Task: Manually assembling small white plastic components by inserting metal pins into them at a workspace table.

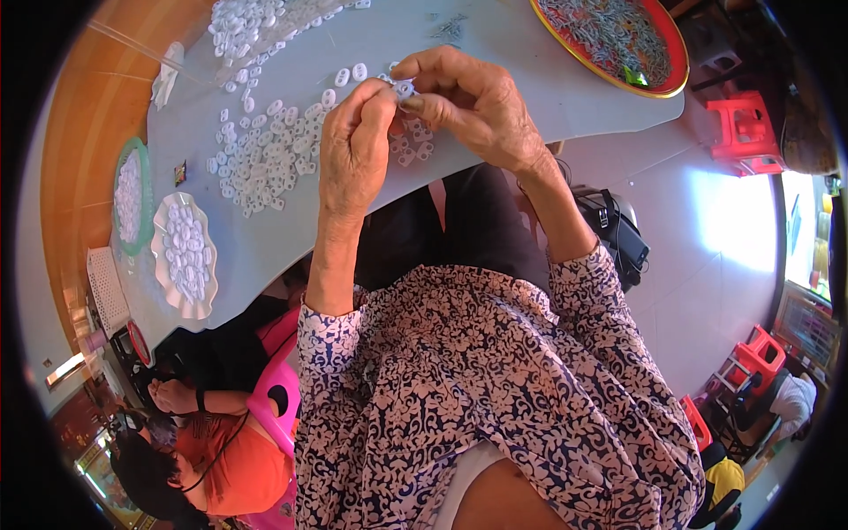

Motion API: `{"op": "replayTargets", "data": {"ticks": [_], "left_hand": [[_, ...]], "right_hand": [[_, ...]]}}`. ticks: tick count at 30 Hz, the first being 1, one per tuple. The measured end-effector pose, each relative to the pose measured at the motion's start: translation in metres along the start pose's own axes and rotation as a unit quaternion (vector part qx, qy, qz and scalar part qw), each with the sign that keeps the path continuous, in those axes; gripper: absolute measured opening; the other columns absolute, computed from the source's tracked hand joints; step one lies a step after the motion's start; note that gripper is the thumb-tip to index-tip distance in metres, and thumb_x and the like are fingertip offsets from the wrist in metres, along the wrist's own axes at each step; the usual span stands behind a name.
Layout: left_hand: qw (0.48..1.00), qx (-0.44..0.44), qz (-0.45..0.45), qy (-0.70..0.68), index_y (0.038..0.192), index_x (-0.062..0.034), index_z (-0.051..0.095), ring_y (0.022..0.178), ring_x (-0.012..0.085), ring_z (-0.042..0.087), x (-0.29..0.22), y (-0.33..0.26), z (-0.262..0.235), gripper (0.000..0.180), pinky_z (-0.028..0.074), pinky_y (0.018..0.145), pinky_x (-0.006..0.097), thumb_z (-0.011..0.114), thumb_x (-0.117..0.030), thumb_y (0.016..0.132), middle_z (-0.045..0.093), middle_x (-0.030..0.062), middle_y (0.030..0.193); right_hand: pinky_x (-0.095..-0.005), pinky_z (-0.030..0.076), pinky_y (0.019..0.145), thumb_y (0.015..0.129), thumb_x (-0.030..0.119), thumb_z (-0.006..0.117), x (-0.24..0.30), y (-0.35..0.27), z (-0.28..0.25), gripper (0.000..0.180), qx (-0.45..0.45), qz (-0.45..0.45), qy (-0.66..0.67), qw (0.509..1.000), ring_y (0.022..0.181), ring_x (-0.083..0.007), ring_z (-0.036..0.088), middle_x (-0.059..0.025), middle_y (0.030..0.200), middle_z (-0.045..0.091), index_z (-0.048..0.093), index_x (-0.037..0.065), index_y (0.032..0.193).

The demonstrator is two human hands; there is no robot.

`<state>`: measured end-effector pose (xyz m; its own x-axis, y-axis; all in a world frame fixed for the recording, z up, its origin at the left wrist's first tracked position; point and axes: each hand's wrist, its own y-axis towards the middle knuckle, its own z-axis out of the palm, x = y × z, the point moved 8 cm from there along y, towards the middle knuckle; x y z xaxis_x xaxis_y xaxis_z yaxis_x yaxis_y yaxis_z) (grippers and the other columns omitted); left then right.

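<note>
Over the near edge of the table, my two hands meet fingertip to fingertip. Between the thumb and index finger of my right hand [481,106] is a small white plastic piece [404,88] with a hole in it. The closed fingers of my left hand [358,141] press against its left side; whatever else they pinch is hidden. Just below the fingertips lie several translucent pieces with holes [413,146]. To the left spreads a pile of similar translucent pieces [269,159], and a few white oval pieces [343,77] rest beyond my left hand.
A red round tray [678,66] of metal screws sits far right, with a few loose screws [449,31] nearby. More white pieces fill a scalloped dish [208,305] and a green basket [124,238] on the left. A person in orange [252,477] sits lower left; red stools [742,132] stand right.
</note>
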<state>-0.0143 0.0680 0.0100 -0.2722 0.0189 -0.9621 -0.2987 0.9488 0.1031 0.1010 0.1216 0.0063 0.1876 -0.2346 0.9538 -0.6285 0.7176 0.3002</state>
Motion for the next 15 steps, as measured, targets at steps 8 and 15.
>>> {"op": "replayTargets", "data": {"ticks": [8,15], "left_hand": [[0.998,-0.002,0.052,0.019,0.075,-0.0007,0.047,0.061,0.0076,0.033,-0.0031,-0.0032,-0.0012,0.026,0.03,0.052,0.026,0.045,-0.022,0.09,0.038,-0.0009,0.062],[0.998,0.005,0.05,0.029,0.075,-0.0011,0.047,0.061,0.0077,0.033,-0.0022,-0.0052,-0.0002,0.025,0.031,0.051,0.027,0.045,-0.021,0.09,0.037,-0.0002,0.061]], "right_hand": [[-0.0229,0.052,0.073,0.081,0.002,0.067,-0.003,-0.0016,0.0067,0.033,0.02,-0.006,-0.029,0.999,0.08,-0.0081,0.061,-0.0043,0.088,0.062,0.057,-0.001,0.113],[-0.0209,0.051,0.07,0.081,0.007,0.07,-0.0024,-0.0029,0.0078,0.031,0.031,-0.013,-0.032,0.999,0.077,-0.0058,0.059,-0.0025,0.085,0.062,0.058,0.0,0.109]]}}
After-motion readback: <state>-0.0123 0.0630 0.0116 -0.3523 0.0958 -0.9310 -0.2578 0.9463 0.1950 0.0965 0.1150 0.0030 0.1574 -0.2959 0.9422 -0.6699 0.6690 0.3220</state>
